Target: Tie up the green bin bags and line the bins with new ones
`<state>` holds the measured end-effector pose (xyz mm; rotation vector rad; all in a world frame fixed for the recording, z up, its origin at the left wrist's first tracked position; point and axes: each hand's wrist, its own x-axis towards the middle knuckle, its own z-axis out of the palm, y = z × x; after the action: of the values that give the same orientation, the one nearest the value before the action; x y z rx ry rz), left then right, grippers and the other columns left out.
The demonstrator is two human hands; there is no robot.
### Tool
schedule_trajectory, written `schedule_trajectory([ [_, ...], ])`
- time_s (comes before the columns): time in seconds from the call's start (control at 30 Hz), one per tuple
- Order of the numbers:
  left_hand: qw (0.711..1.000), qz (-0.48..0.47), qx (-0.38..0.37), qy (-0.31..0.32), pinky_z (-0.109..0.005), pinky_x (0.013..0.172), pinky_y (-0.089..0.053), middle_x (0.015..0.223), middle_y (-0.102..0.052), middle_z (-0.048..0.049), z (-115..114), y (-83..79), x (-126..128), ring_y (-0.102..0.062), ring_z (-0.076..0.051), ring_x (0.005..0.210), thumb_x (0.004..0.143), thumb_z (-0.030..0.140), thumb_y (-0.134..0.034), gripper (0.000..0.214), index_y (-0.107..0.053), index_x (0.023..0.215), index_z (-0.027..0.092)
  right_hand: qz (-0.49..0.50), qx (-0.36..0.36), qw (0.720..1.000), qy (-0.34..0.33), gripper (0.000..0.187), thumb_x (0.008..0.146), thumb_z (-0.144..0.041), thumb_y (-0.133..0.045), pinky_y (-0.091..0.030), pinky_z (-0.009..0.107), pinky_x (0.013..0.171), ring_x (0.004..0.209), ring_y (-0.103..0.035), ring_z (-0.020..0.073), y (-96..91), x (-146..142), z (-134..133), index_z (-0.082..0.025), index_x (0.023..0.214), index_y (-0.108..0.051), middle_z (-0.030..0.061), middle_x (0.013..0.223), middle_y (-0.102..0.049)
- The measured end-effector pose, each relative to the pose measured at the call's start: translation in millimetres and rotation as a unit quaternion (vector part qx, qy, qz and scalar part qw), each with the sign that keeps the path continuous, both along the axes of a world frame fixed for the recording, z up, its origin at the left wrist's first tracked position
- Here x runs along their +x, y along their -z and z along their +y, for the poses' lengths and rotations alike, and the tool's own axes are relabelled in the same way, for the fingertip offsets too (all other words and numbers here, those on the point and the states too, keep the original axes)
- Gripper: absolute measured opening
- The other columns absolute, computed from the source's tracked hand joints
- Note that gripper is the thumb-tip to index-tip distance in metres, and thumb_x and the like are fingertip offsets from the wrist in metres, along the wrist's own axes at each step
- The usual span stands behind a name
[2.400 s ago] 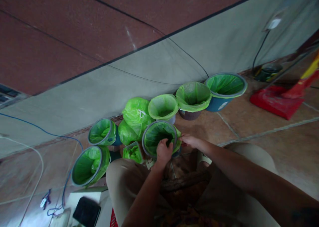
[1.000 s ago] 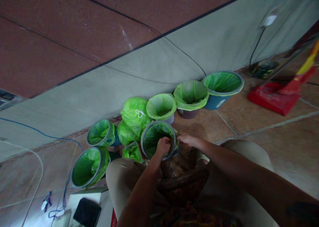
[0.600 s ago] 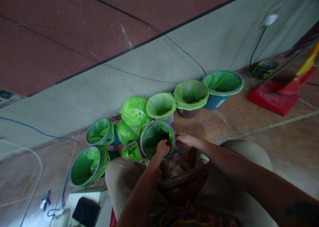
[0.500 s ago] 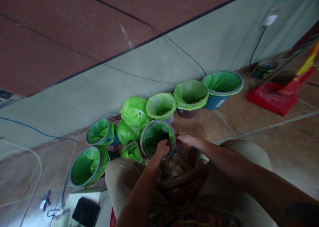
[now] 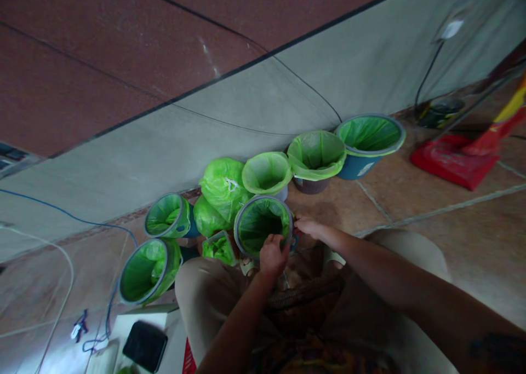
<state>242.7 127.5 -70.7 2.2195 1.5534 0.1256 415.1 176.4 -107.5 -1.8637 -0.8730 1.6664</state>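
A small bin with a grey rim (image 5: 246, 211) and a green plastic liner (image 5: 261, 223) stands on the tiled floor between my knees. My left hand (image 5: 273, 253) is closed over the near rim, fingers curled onto the liner's edge. My right hand (image 5: 309, 228) pinches the rim on the right side. Both forearms reach forward over my lap.
Several more green-lined bins stand along the wall: a blue bin (image 5: 370, 144), a brown bin (image 5: 315, 157), a pale bin (image 5: 267, 172), and two bins at left (image 5: 167, 216) (image 5: 148, 270). A tied green bag (image 5: 223, 185) lies among them. A red dustpan (image 5: 450, 157) lies right. Cables cross the floor at left.
My left hand slid from inside the liner down to the near rim of the bin. My right hand stayed at the right side of the rim.
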Motion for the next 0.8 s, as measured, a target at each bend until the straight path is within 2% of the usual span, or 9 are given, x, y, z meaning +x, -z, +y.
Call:
schedule_trajectory([
  [0.07, 0.998, 0.049, -0.005, 0.035, -0.031, 0.09, -0.047, 0.108, -0.061, -0.0087, -4.4, 0.9, -1.8, -0.057, -0.022, 0.102, 0.084, 0.027, -0.057, 0.028, -0.059, 0.111, 0.017, -0.029, 0.017, 0.999, -0.011, 0.015, 0.076, -0.002, -0.05, -0.043, 0.019, 0.056, 0.058, -0.059, 0.0106, -1.0, 1.1, -0.2, -0.016, 0.077, -0.057, 0.0005, 0.063, -0.062],
  [0.17, 0.993, 0.098, -0.011, 0.067, -0.031, 0.092, -0.046, 0.111, -0.06, -0.0097, -6.7, 2.4, -3.5, -0.057, -0.022, 0.104, 0.082, 0.016, -0.053, 0.034, -0.058, 0.116, 0.016, -0.072, 0.044, 0.996, -0.034, 0.017, 0.072, 0.0, -0.05, -0.04, 0.018, 0.054, 0.059, -0.057, 0.0105, -3.9, 3.2, 0.0, -0.015, 0.073, -0.059, 0.001, 0.065, -0.062],
  [0.37, 0.996, 0.064, -0.007, 0.059, -0.03, 0.092, -0.048, 0.116, -0.061, -0.0099, -3.4, -0.6, -5.8, -0.059, -0.021, 0.102, 0.083, 0.014, -0.047, 0.045, -0.053, 0.127, 0.016, -0.136, 0.085, 0.985, -0.071, 0.017, 0.068, 0.0, -0.051, -0.032, 0.019, 0.05, 0.06, -0.052, 0.0099, -10.3, 5.2, 1.2, -0.014, 0.065, -0.06, 0.001, 0.064, -0.059],
  [0.5, 0.998, 0.034, -0.001, 0.051, -0.031, 0.099, -0.045, 0.124, -0.06, -0.0097, -2.4, 0.1, -7.7, -0.057, -0.021, 0.11, 0.083, 0.013, -0.045, 0.049, -0.052, 0.131, 0.018, -0.135, 0.091, 0.983, -0.083, 0.014, 0.069, -0.002, -0.053, -0.032, 0.018, 0.049, 0.058, -0.052, 0.0094, -12.4, 3.5, 1.4, -0.014, 0.067, -0.06, 0.0011, 0.064, -0.06],
  [0.63, 0.997, 0.042, -0.005, 0.069, -0.033, 0.105, -0.042, 0.134, -0.056, -0.0111, -4.6, 6.1, -5.7, -0.052, -0.022, 0.12, 0.088, 0.018, -0.043, 0.05, -0.046, 0.139, 0.016, -0.124, 0.084, 0.985, -0.083, 0.014, 0.069, -0.002, -0.052, -0.034, 0.018, 0.049, 0.057, -0.054, 0.0096, -13.1, 2.6, 1.3, -0.014, 0.067, -0.059, 0.0016, 0.064, -0.061],
  [0.8, 0.994, 0.079, -0.033, 0.069, -0.033, 0.103, -0.043, 0.133, -0.056, -0.0144, -5.7, 8.9, -1.8, -0.054, -0.023, 0.119, 0.092, 0.019, -0.041, 0.051, -0.041, 0.143, 0.012, -0.093, 0.073, 0.99, -0.074, 0.015, 0.068, -0.001, -0.052, -0.037, 0.018, 0.05, 0.056, -0.055, 0.0098, -11.2, 2.9, 1.0, -0.014, 0.065, -0.057, 0.0008, 0.06, -0.059],
])
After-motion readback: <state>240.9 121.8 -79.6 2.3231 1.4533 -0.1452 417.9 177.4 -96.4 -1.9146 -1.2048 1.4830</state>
